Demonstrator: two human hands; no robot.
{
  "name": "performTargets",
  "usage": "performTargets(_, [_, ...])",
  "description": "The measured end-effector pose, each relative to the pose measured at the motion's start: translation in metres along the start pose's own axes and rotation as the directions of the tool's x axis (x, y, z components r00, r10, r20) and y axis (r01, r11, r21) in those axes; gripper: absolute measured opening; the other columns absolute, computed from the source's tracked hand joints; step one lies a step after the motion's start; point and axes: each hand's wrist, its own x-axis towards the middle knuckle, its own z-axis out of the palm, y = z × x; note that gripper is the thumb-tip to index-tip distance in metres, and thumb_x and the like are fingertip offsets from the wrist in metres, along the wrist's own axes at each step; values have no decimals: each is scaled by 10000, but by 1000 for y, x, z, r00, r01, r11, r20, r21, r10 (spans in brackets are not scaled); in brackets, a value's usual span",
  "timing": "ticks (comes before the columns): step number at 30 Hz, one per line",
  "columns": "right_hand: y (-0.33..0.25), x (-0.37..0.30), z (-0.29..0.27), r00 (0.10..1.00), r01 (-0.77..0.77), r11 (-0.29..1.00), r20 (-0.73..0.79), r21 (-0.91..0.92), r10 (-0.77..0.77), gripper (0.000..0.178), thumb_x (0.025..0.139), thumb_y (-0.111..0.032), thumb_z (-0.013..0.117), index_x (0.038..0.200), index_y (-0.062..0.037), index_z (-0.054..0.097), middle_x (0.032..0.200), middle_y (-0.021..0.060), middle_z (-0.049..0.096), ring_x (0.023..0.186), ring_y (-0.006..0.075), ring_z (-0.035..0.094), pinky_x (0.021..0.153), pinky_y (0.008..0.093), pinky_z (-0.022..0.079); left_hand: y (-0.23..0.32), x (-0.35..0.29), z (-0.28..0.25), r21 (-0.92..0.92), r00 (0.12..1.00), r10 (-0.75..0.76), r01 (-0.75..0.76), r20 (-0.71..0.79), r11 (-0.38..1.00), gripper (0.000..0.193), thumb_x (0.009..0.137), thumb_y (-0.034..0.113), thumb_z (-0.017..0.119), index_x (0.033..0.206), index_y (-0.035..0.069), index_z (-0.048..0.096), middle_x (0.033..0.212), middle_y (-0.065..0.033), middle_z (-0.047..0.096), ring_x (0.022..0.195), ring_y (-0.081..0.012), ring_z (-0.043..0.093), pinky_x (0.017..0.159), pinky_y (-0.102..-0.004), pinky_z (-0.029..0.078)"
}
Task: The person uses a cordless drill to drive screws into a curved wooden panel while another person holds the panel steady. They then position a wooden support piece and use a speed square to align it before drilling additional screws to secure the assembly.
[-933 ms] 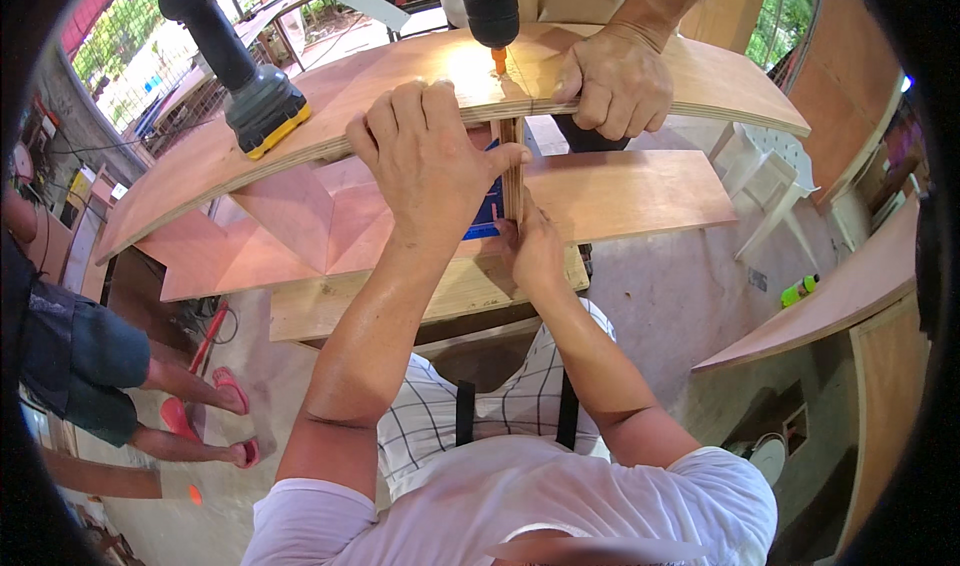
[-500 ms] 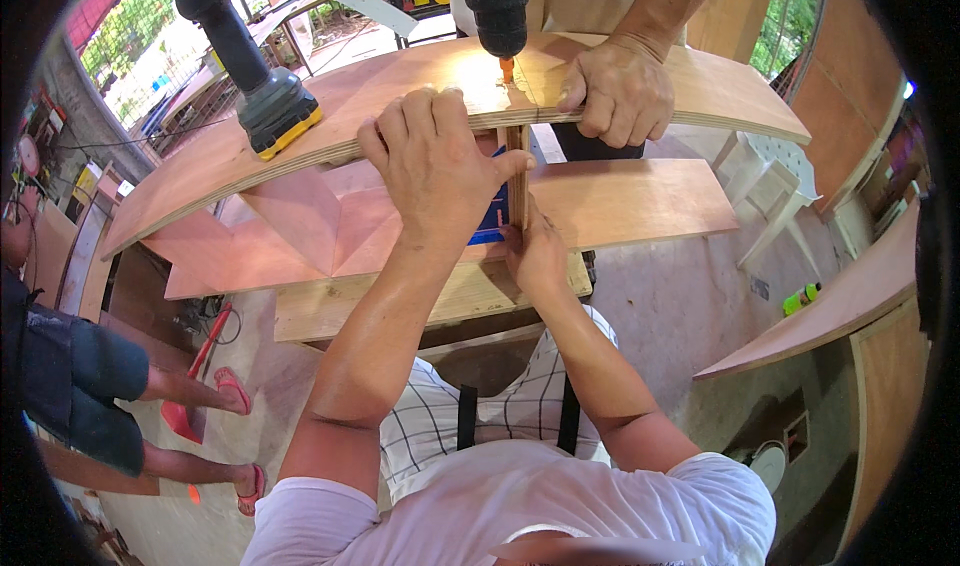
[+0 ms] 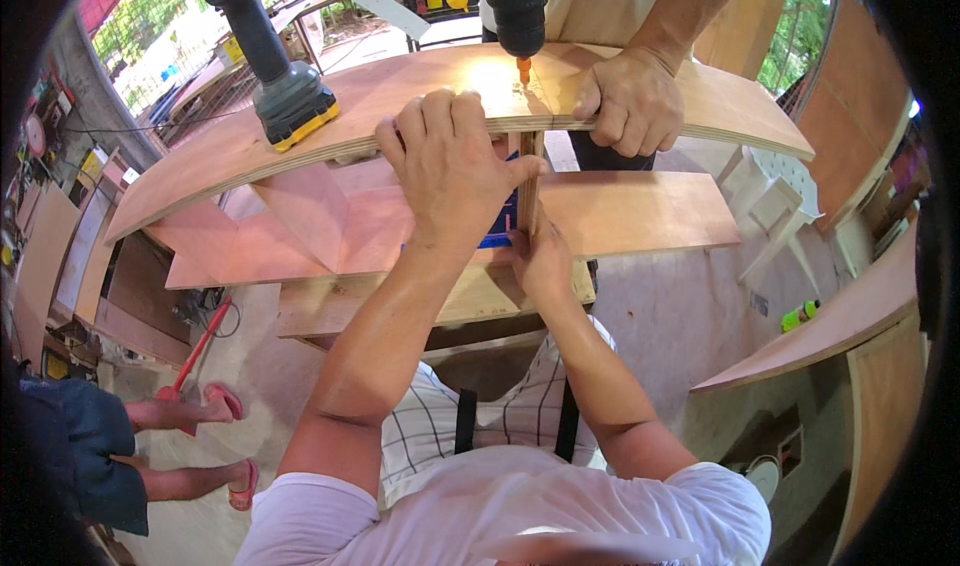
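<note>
On the top plywood board (image 3: pixel 300 136), my left hand (image 3: pixel 450 166) clamps the front edge, directly above the upright panel (image 3: pixel 528 191). Below, my right hand (image 3: pixel 545 261) grips that panel's lower end.

Concrete floor (image 3: pixel 690 316) (dusty), daylight, greenery (image 3: pixel 150 11) outside.

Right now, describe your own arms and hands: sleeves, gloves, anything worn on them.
Both hands are bare: no gloves, rings, watch or bands show on the left hand or the right hand. The forearms are uncovered too. Short white sleeves end near the upper arms, part of a white T-shirt. No markings are visible on either arm.
</note>
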Motion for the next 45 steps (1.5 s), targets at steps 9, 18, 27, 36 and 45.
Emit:
performTargets(9, [-3, -2, -3, 996, -85, 996, 40, 17, 84, 675, 848, -97, 733, 1480, -92, 498, 1001, 234, 724, 935, 469, 663, 825, 527, 533, -1, -1, 2, -25, 1000, -28, 28, 5, 999, 880, 457, 539, 948, 1135, 87, 616, 1085, -83, 586, 1078, -322, 504, 956, -495, 330])
performTargets(18, [2, -2, 2, 992, -124, 992, 36, 15, 123, 552, 915, -118, 717, 1438, -50, 552, 998, 235, 710, 940, 432, 688, 798, 505, 543, 1, 1, -4, -62, 998, -51, 53, 41, 997, 877, 446, 494, 955, 1126, 61, 611, 1111, -97, 572, 1123, -320, 502, 972, -505, 322])
performTargets(27, [14, -5, 7, 993, -119, 992, 25, 46, 118, 577, 914, -94, 722, 1456, -17, 540, 1040, 228, 706, 950, 409, 684, 822, 478, 538, 2, 1, -6, -118, 999, -47, 50, 26, 992, 870, 437, 449, 968, 1116, 46, 604, 1100, -110, 563, 1110, -330, 502, 982, -511, 324])
performTargets(36, [8, -4, 3, 993, -119, 989, 23, 92, 117, 464, 938, -72, 678, 1385, -4, 573, 1025, 241, 715, 943, 434, 695, 815, 471, 547, 1, 1, -8, -150, 999, -42, 41, -2, 988, 865, 427, 422, 965, 1113, 47, 595, 1085, -113, 561, 1090, -334, 500, 981, -512, 323])
performTargets(45, [14, -7, 7, 997, -82, 988, 12, 134, 81, 525, 906, -49, 702, 1412, -9, 567, 1023, 233, 715, 940, 403, 701, 797, 467, 551, 3, 0, -3, -93, 997, -60, 64, 46, 994, 875, 439, 476, 950, 1127, 56, 609, 1114, -103, 569, 1126, -330, 496, 988, -513, 312])
